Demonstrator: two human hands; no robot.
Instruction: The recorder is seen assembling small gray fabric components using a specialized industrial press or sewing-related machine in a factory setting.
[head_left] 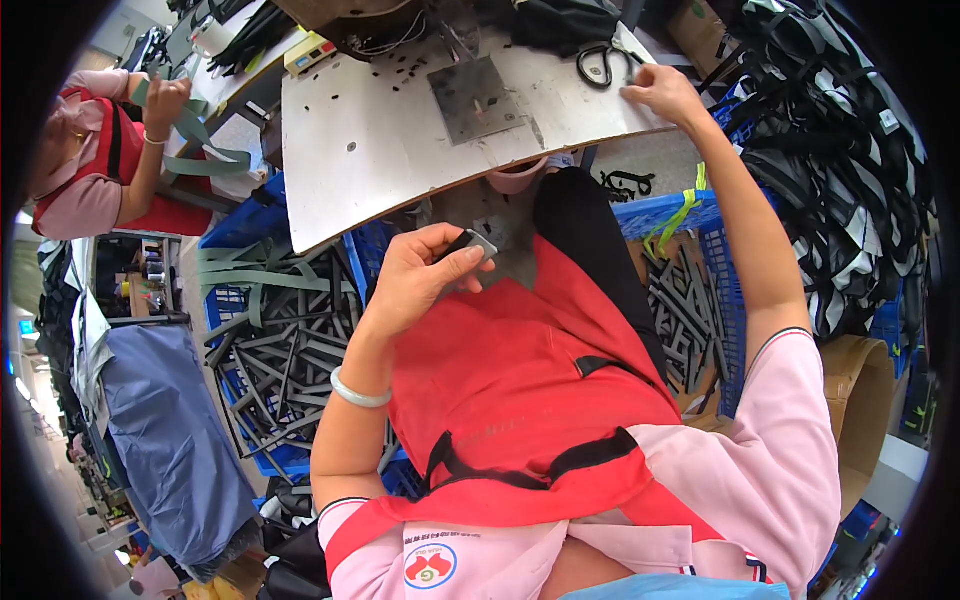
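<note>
**Small grey piece held at the lap, right hand out on the bench**

A small flat grey piece point(478, 243) is being pinched by the left hand point(420, 275), fingers closed on it, just below the near edge of the bench point(380, 170) and above the red apron point(520, 370). A pale bangle point(358, 393) is being worn on that wrist.

The right hand point(665, 92) is being rested at the right end of the bench, fingertips bent down onto the board. Whether anything is being gripped under them cannot be told. Black-handled scissors point(603, 62) are lying just beside that hand, untouched.

Near the middle of the bench a square metal plate point(478, 98) is being kept, with small dark bits point(400, 65) scattered about it on the far side.

Below the bench on its left, a blue crate point(262, 340) is being used for many grey strap lengths point(285, 345). On the bench's right, more dark straps point(690, 310) are being held in another blue crate point(727, 300). Judged from this, plenty of stock is being left unworked; only one piece is in hand, and nothing is being set on the plate yet.

Beyond the bench's left end, green webbing point(195, 135) is being handled by a co-worker's hand point(165, 98).
</note>
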